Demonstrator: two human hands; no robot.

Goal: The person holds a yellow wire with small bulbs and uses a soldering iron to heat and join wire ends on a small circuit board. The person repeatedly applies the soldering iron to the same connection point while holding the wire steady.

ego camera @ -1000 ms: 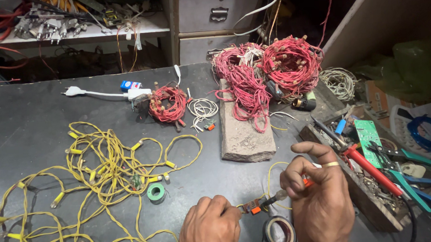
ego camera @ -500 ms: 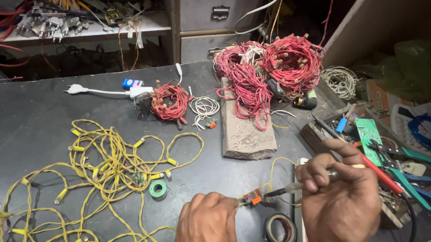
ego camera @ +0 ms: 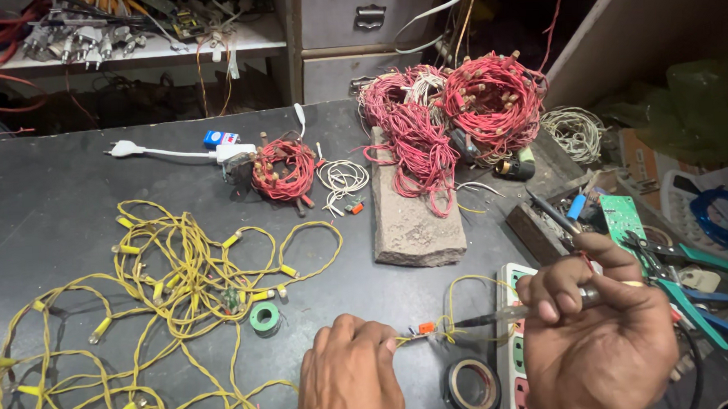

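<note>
My left hand [ego camera: 351, 381] pinches the end of a thin yellow wire [ego camera: 458, 307] with a small orange piece [ego camera: 425, 328] at the bottom middle of the dark table. My right hand [ego camera: 603, 341] grips a slim pen-like tool [ego camera: 508, 313] and holds its tip against that orange piece. The wire belongs to a loose tangle of yellow string lights [ego camera: 155, 295] spread over the left half of the table. A black tape roll [ego camera: 470, 386] lies just below the tool, between my hands.
A small green tape roll [ego camera: 264, 318] lies by the yellow lights. A brick [ego camera: 414, 219] carries red wire bundles [ego camera: 458, 110]. A white plug and adapter [ego camera: 182, 151] lie at back left. A tray [ego camera: 537, 225] of pliers and tools lies at right, above a white power strip [ego camera: 513, 337].
My right hand has turned and dropped slightly, bringing the tool flatter with its tip at the orange piece. My left hand has kept hold of the wire end.
</note>
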